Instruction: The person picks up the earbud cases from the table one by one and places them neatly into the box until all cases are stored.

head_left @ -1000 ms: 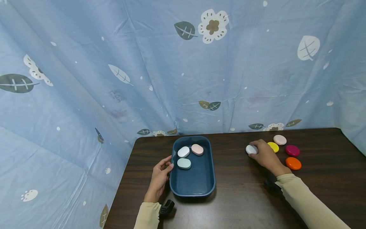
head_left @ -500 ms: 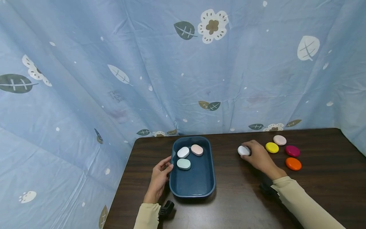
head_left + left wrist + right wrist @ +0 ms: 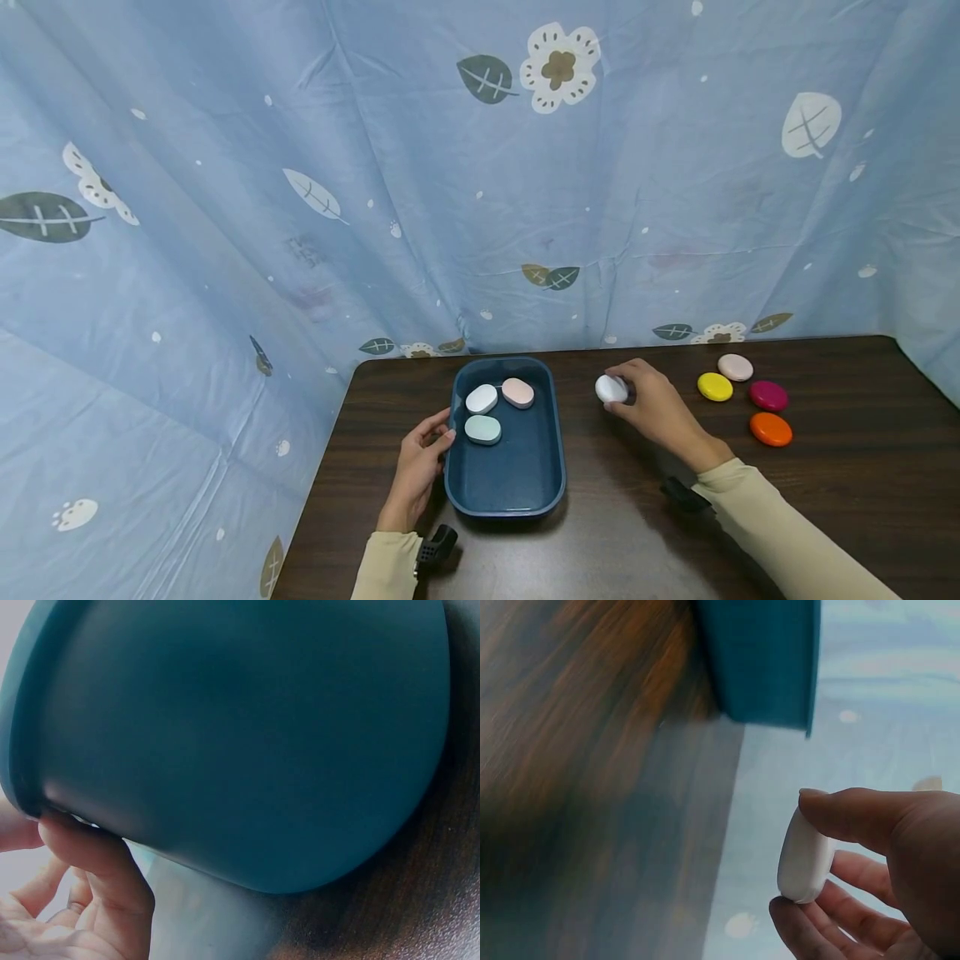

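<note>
My right hand [image 3: 660, 411] pinches a white, rounded soap bar [image 3: 611, 389] between thumb and fingertips, a little right of the blue tray [image 3: 560, 433]. In the right wrist view the white soap bar [image 3: 805, 859] is seen edge-on, held off the table. My left hand [image 3: 417, 467] grips the tray's left side; the left wrist view shows thumb and fingers [image 3: 97, 847] at its wall. Inside the tray's far half lie a white soap bar [image 3: 482, 399], a pale pink soap bar [image 3: 518, 392] and a mint soap bar [image 3: 483, 430].
On the right part of the dark wooden table [image 3: 600, 550] sit a yellow disc-like bar [image 3: 715, 387], a pale pink one [image 3: 736, 367], a magenta one [image 3: 768, 396] and an orange one [image 3: 771, 429]. A blue patterned curtain [image 3: 420, 167] hangs along the back and left.
My right hand has moved left with the white soap bar, away from the yellow bar and nearer the tray. The left hand and the tray have stayed in place.
</note>
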The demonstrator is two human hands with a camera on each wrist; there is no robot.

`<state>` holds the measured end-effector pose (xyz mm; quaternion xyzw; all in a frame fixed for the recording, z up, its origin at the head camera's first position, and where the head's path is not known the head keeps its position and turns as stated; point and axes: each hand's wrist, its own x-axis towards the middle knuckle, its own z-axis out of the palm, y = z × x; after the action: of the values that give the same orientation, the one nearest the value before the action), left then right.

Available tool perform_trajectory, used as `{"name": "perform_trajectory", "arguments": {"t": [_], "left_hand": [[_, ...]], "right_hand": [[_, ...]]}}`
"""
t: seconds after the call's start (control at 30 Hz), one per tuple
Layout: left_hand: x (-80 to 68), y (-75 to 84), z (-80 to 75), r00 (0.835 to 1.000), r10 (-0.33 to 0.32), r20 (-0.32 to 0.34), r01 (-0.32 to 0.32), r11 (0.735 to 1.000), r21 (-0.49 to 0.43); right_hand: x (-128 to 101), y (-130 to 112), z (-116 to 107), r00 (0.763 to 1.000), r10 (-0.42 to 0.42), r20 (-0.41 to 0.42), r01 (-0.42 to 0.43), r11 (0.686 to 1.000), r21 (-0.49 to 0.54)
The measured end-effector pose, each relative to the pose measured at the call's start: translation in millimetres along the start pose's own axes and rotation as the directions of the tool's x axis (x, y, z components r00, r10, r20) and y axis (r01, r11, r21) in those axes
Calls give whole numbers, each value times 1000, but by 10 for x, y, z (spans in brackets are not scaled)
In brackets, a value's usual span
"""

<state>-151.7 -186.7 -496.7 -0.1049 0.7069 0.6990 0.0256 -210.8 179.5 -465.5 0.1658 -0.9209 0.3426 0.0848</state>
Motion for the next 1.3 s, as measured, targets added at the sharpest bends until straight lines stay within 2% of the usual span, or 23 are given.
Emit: {"name": "perform_trajectory", "arguments": {"t": [0.37, 0.9, 1.3], "left_hand": [[-10, -4, 2, 1000, 3, -1, -3, 1000, -11], [-6, 7, 6, 1000, -5, -4, 5, 1000, -7], [3, 4, 3, 1000, -19, -3, 19, 1000, -21]], "right_hand": [[74, -293, 70, 998, -65, -4, 65, 998, 25], [162, -669, 224, 991, -129, 40, 126, 990, 71], [265, -856, 348, 978, -187, 89, 183, 982, 55]]}}
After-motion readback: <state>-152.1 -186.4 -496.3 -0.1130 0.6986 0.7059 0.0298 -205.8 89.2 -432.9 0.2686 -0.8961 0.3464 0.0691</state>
